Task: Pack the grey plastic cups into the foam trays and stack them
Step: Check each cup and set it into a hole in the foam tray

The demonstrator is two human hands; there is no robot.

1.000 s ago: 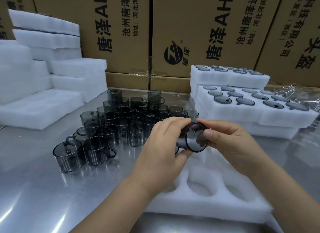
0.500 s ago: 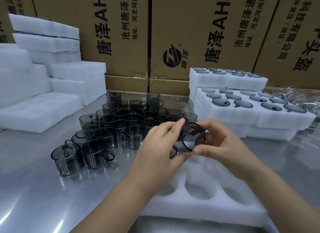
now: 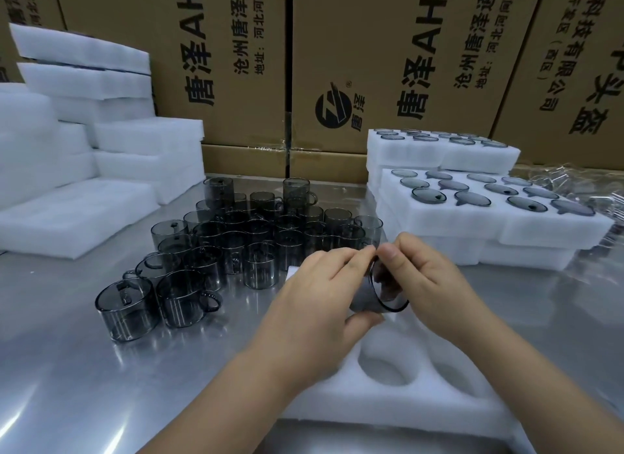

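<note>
Both hands hold one smoky grey plastic cup (image 3: 385, 293) on its side above a white foam tray (image 3: 398, 403) with round pockets. My left hand (image 3: 320, 301) grips the cup's body, thumb under it. My right hand (image 3: 429, 281) curls over the rim, its thumb tip meeting my left fingertips at the top. Much of the cup is hidden by the fingers. Several loose grey cups (image 3: 256, 244) with handles stand clustered on the steel table behind my left hand.
Filled foam trays (image 3: 472, 217) with cups in their pockets are stacked at the right. Piles of white foam trays (image 3: 77, 169) sit at the left. Brown printed cartons (image 3: 337, 65) wall off the back. Crumpled clear plastic (image 3: 580, 186) lies at far right.
The cup has tilted, its rim now facing lower right. My right thumb has moved up to the rim's top, meeting my left fingertips. Both hands stay over the near tray.
</note>
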